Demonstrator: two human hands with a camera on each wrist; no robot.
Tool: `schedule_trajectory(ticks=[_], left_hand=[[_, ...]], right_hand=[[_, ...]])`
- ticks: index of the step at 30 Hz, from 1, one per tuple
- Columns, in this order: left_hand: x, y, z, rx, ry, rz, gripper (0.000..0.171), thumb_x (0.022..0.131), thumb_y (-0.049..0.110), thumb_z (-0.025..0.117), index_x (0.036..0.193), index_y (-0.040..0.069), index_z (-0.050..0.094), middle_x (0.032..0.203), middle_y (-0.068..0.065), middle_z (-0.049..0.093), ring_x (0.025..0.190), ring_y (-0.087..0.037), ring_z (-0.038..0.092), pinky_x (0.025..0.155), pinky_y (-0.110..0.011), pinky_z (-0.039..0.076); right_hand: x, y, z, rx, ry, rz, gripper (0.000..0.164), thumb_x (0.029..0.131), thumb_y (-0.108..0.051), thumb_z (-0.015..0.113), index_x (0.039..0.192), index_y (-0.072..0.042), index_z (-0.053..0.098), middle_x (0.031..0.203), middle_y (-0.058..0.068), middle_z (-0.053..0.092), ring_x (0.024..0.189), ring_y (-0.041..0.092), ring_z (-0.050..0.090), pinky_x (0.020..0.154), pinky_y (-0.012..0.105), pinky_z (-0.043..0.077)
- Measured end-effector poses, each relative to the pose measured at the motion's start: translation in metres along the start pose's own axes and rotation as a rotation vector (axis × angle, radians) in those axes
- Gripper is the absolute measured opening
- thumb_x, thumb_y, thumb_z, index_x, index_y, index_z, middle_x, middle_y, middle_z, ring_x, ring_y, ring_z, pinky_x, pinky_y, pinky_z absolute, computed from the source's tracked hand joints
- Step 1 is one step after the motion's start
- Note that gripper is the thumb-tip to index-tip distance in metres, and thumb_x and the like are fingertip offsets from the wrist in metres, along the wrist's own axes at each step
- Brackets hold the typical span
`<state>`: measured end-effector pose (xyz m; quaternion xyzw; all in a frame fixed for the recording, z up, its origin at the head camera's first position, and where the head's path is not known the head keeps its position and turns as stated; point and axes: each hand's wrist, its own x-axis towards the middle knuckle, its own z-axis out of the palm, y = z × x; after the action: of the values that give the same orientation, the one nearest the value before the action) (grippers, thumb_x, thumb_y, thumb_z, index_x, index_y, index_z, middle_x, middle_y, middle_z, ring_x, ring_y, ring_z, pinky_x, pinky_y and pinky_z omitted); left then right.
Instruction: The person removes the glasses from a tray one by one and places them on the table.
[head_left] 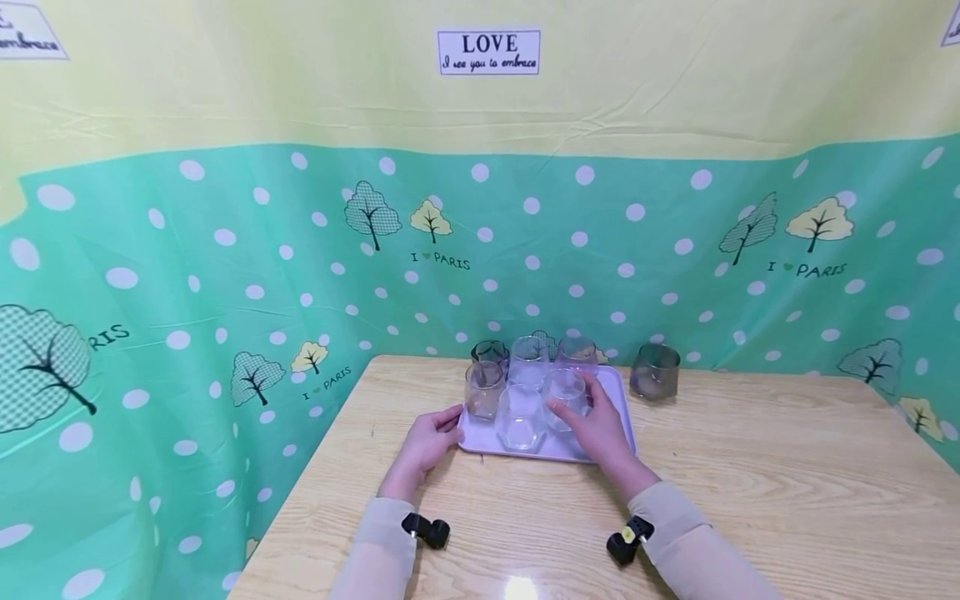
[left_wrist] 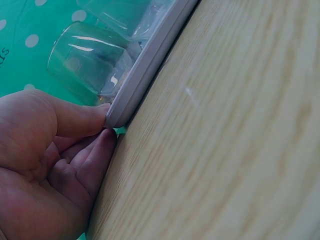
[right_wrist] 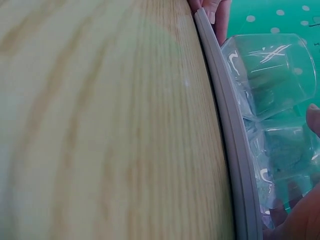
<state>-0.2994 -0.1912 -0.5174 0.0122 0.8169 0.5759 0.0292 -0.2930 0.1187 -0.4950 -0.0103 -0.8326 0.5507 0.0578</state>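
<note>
In the head view a pale purple tray [head_left: 618, 400] carries several drinking glasses in two rows. My left hand [head_left: 431, 437] pinches its left front corner; in the left wrist view the thumb [left_wrist: 82, 119] lies on the rim, fingers below. My right hand [head_left: 600, 425] grips a clear glass [head_left: 566, 387] at the front right, thumb on one side and fingers on the other. Beside it stands a clear glass with a hexagonal base [head_left: 521, 425], then a brownish glass [head_left: 483, 392]. Behind are a dark glass [head_left: 489, 352], a clear one [head_left: 529, 358] and a pinkish one [head_left: 576, 352].
A dark grey glass [head_left: 655, 375] stands on the wooden table [head_left: 765, 467], right of the tray. Close behind the table's back edge hangs a green and yellow printed cloth [head_left: 645, 250], which also covers the left side.
</note>
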Motion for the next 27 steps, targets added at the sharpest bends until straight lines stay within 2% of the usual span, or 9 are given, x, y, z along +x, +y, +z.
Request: schedule_trajectory(ticks=[15,21,27], left_hand=[[-0.001,-0.001,-0.001,0.017,0.005,0.011,0.052,0.097,-0.003,0.070,0.149,-0.003,0.059,0.147,-0.021,0.062,0.140,-0.037,0.057,0.117,-0.048,0.046],[-0.001,-0.002,-0.001,0.009,0.007,0.005,0.053,0.097,-0.003,0.070,0.149,-0.004,0.059,0.148,-0.022,0.061,0.140,-0.037,0.057,0.118,-0.048,0.046],[-0.001,0.002,0.000,0.023,0.009,0.014,0.053,0.097,-0.002,0.070,0.149,-0.004,0.059,0.147,-0.022,0.062,0.140,-0.037,0.057,0.117,-0.049,0.046]], right_hand=[[-0.004,-0.002,-0.005,0.020,0.022,0.021,0.094,0.094,-0.047,0.081,0.167,-0.011,0.034,0.168,0.025,0.036,0.154,0.044,0.036,0.128,0.054,0.031],[-0.007,-0.001,-0.011,0.095,0.065,0.025,0.089,0.096,-0.039,0.082,0.165,-0.005,0.036,0.164,0.028,0.040,0.151,0.044,0.040,0.127,0.053,0.032],[-0.009,-0.003,-0.031,0.177,0.098,0.029,0.091,0.097,-0.040,0.081,0.166,-0.005,0.033,0.165,0.028,0.039,0.152,0.044,0.039,0.127,0.052,0.033]])
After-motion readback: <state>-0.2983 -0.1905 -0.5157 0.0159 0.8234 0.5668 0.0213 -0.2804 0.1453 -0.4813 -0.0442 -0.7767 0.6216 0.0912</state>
